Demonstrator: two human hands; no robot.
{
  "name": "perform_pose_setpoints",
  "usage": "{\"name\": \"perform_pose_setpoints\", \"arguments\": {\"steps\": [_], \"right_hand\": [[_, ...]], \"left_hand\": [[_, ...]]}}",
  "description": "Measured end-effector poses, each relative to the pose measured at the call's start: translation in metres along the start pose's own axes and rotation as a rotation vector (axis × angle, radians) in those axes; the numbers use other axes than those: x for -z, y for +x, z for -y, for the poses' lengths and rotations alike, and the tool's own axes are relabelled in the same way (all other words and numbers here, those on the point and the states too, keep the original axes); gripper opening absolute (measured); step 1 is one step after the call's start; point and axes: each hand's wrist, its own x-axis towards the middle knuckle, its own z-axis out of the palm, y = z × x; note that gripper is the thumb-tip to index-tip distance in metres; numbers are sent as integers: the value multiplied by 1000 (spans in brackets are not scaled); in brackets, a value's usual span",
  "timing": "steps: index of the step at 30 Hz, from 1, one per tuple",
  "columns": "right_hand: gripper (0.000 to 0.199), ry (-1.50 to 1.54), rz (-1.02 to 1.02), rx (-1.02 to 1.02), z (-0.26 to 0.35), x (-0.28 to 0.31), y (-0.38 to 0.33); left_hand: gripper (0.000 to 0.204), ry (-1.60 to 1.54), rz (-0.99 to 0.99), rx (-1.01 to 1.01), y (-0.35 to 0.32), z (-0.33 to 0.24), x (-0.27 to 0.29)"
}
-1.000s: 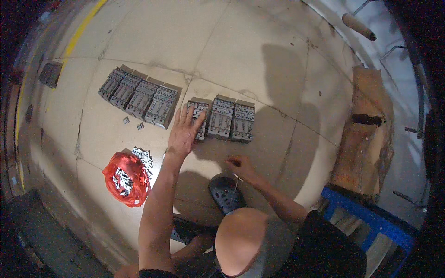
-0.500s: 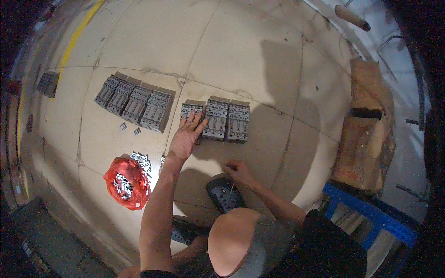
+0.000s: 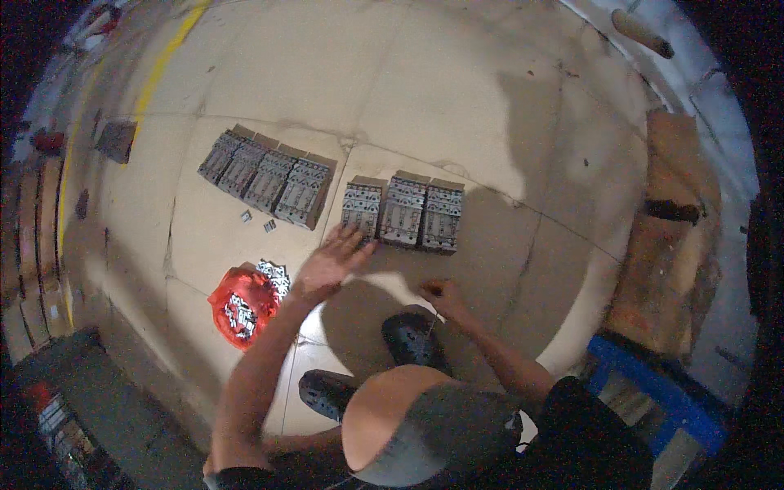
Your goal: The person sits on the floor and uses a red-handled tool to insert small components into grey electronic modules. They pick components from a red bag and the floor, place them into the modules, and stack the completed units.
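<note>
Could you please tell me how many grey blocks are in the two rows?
7 grey blocks: four in the left row, three in the right row; the left hand partly hides the leftmost of those three.

Four modules (image 3: 266, 178), behind a bag (image 3: 254, 286), lie left of three more modules (image 3: 404, 211).
</note>
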Motion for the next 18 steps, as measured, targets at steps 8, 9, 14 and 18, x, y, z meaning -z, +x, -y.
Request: {"name": "perform_pose_setpoints", "arguments": {"steps": [8,9,14,18], "right_hand": [[31,-171,34,312,71,-2,17],[31,-244,59,367,90,-7,20],[37,-535,261,924,167,-46,37],[81,-977,211,836,177,-114,41]], "left_hand": [[53,55,501,505,-154,82,126],[53,43,484,561,-169,82,134],[50,87,228,716,-213,65,117],[74,46,144,570,-228,43,78]]}}
